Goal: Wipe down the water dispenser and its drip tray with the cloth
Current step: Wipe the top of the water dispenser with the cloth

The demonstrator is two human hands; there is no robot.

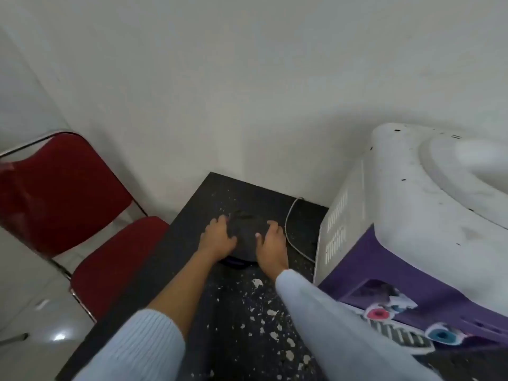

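Head view: I see left hand [217,238] and right hand [270,243] both curled on dark cloth [246,229] on worktop [165,270]. Suggest bunching a firm pad before reaching the dispenser [398,210].

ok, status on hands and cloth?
Left hand and right hand both grip the dark cloth on the black table. Water dispenser stands apart at right, untouched. White cable and flakes lie near the cloth.

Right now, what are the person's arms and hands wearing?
Both arms wear pale blue ribbed knit sleeves. The left sleeve ends partway up the forearm; the right sleeve reaches the wrist. The left hand and right hand are bare: no gloves or watch show.
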